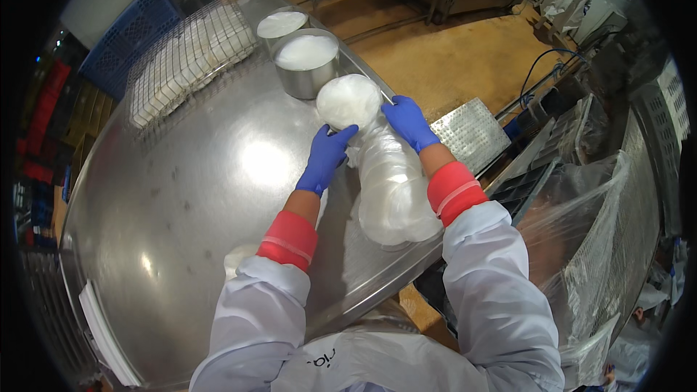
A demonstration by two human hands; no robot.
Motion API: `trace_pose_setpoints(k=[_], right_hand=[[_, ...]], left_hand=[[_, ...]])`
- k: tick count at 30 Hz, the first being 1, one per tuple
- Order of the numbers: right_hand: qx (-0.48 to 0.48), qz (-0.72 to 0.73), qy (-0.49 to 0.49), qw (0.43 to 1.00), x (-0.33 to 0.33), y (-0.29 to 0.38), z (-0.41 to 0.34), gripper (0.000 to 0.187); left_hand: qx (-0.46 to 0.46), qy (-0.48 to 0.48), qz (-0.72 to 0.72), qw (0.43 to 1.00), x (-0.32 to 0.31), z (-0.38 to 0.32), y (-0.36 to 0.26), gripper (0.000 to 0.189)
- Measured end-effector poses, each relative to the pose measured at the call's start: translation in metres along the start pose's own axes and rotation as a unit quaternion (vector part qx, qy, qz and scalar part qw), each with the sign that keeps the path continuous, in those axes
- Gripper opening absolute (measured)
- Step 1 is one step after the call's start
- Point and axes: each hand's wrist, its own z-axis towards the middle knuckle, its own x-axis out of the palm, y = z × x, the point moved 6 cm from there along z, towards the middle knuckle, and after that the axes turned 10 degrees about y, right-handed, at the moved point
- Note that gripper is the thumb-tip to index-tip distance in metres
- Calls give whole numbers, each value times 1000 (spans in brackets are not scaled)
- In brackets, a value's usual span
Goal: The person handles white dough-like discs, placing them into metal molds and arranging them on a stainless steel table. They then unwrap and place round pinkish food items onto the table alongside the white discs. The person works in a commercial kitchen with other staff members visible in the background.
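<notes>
A round white disc-shaped piece [349,102] lies in front of me near the table's far edge. Fingertips of my left hand [325,160] touch its near edge, thumb and forefinger spread apart. At its right edge, beside the table rim, my right hand [411,124] has its fingers bent. Whether either hand pinches the piece is unclear, and what lies beneath it is hidden. From there an overlapping row of round translucent sheets [395,190] runs towards me, under my right forearm. Beyond the disc stand two metal cylinders [306,79] [270,38] with white tops.
A wire rack [190,60] over white blocks stands at the back left of the steel table [218,190], beside a blue crate [133,38]. Plastic-wrapped racking [582,239] and a perforated metal step [471,133] are on the right. A white strip [109,337] edges the near left.
</notes>
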Motion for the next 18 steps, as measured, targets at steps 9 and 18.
trace_pose_setpoints(k=[9,18], right_hand=[[21,43,-38,998,19,19,16,50],[-7,83,-6,996,35,50,5,35]], left_hand=[[22,-12,-1,1000,-13,8,-25,38],[46,-15,17,999,-22,17,-25,33]])
